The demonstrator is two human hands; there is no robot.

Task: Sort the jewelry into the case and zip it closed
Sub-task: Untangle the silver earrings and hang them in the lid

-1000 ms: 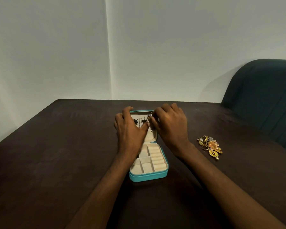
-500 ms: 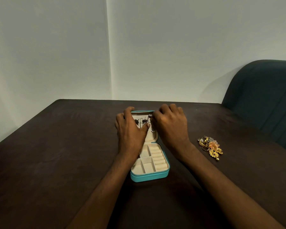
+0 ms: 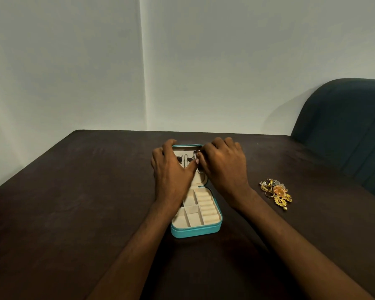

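a teal jewelry case [image 3: 196, 231] lies open near the middle of a dark desk [image 3: 74, 202], its lid half flat at the far end and its cream compartments bare at the near end. dark pieces and a thin chain [image 3: 185, 162] sit on the lid panel. the left hand [image 3: 171, 172] rests over the lid's left side, thumb stretched toward the centre and fingers curled over the far rim. the right hand [image 3: 222, 167] covers the lid's right side with fingers [image 3: 204, 151] bent down at a small piece on the panel; whether they pinch it cannot be told. a heap of gold jewelry [image 3: 276, 192] waits well apart on the desk to the right, near a dark green chair [image 3: 342, 126].

the step looks like fixing a piece onto the lid panel; it would go best with the left hand steadying the lid while the right seats the piece fully before letting go, keeping the chain untangled.

against half a second ago, little differs: both hands stay on the lid, the case and the heap have not shifted.
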